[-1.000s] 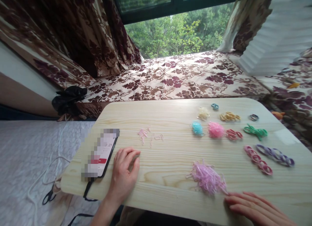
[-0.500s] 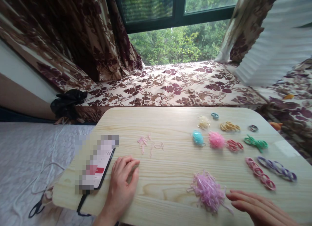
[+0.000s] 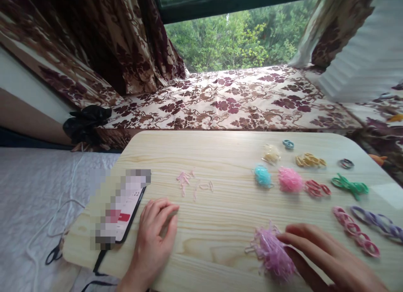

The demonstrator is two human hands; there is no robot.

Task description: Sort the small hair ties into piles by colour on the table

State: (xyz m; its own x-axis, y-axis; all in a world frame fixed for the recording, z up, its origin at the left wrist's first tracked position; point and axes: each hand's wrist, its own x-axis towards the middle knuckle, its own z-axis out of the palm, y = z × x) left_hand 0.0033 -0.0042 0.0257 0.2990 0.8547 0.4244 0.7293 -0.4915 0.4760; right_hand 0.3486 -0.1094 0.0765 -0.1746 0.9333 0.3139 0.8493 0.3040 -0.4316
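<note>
A tangled heap of small purple elastic bands [image 3: 273,254] lies near the front of the table. My right hand [image 3: 327,254] is at the heap's right edge, index finger reaching over it and thumb lower down; the fingers are apart and seem to touch the bands. On the left, my left hand [image 3: 157,229] rests on the tabletop, loosely bent, thumb apart from the fingers and nothing held. Just beyond it are scattered pale pink elastic bands [image 3: 184,180]. Beside it lies a phone [image 3: 129,216], its screen partly blurred out.
Toward the back right sit a turquoise bundle [image 3: 262,176], a pink bundle [image 3: 290,179] and a cream bundle [image 3: 270,154]. Yellow hair ties [image 3: 310,160], red ties [image 3: 317,188], green ties [image 3: 349,185], pink ties [image 3: 355,231] and purple ties [image 3: 376,220] lie farther right. A black cable [image 3: 100,260] leaves the phone.
My right hand has moved left and up to the purple heap, its fingers now over the edge. My left hand stays resting. The view has tilted down slightly.
</note>
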